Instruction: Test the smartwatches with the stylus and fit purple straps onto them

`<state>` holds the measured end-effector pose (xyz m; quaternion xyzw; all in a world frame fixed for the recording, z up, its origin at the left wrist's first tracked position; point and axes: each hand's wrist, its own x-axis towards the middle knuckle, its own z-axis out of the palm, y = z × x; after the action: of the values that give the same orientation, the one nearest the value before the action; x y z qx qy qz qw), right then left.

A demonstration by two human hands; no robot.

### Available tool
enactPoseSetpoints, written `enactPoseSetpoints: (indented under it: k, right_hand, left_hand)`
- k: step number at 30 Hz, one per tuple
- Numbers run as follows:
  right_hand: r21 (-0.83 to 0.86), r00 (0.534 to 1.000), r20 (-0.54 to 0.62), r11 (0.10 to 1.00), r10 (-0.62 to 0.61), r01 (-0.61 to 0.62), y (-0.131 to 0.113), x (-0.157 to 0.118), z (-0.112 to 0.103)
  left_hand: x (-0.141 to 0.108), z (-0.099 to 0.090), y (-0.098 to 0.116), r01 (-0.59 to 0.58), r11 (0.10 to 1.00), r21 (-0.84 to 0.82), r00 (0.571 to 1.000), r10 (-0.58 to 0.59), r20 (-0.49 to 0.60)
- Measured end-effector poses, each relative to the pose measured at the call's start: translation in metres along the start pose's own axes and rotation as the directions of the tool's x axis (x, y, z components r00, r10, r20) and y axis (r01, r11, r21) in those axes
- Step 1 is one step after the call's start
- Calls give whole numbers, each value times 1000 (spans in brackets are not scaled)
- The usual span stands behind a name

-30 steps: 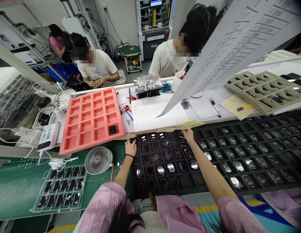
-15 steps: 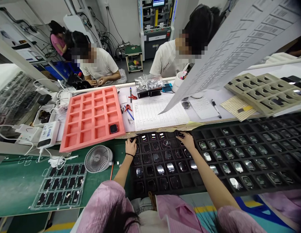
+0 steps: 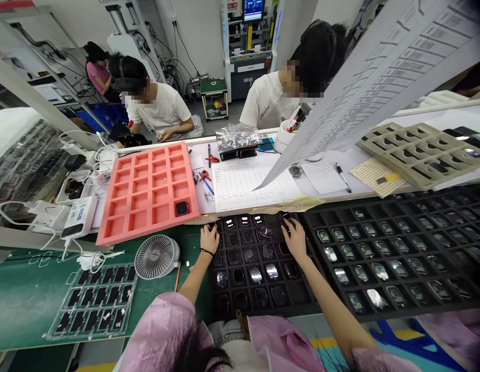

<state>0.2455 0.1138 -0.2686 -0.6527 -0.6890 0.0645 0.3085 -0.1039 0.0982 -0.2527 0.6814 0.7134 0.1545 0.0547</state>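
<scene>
Right hand (image 3: 295, 239) nearer watch (image 3: 285, 215), which lies just beyond fingertips at far edge of tray (image 3: 297, 293), near right corner; long axis, any pinch cannot be told. Left hand (image 3: 209, 240) rests at far left corner, grip hidden; three lit watches (image 3: 244, 222) between.

right hand (image 3: 294, 239) now farther back from the shelf edge (image 3: 243, 212) than before

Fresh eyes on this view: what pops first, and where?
The coral foam tray on the raised shelf at left, with one square device in its near-right pocket. Next, the printed sheet slanting across the upper right. Then three lit screens in the far row of the black tray, between left hand and right hand.
</scene>
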Motion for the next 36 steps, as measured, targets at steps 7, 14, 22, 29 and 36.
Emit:
enactPoseSetpoints:
  k: [7,14,22,29,36]
  right_hand:
    - [232,964,171,959,-204,162,-34,-15,21]
    - [237,995,46,968,-94,80,-32,-15,27]
    - [162,977,-183,984,107,-77,-18,-17,23]
    - [100,993,-103,994,53,-43,-25,-24,26]
    - [19,997,-30,997,70,-69,-17,-44,19]
  left_hand:
    - [7,13,101,87,876,-475,985,-3,175]
    - [82,46,197,12,848,-531,914,206,349]
    - [90,60,219,-132,831,-541,865,363,346]
    - [46,40,172,-308,902,-304,855,402,328]
    - [17,30,158,-366,920,-141,801,388,456]
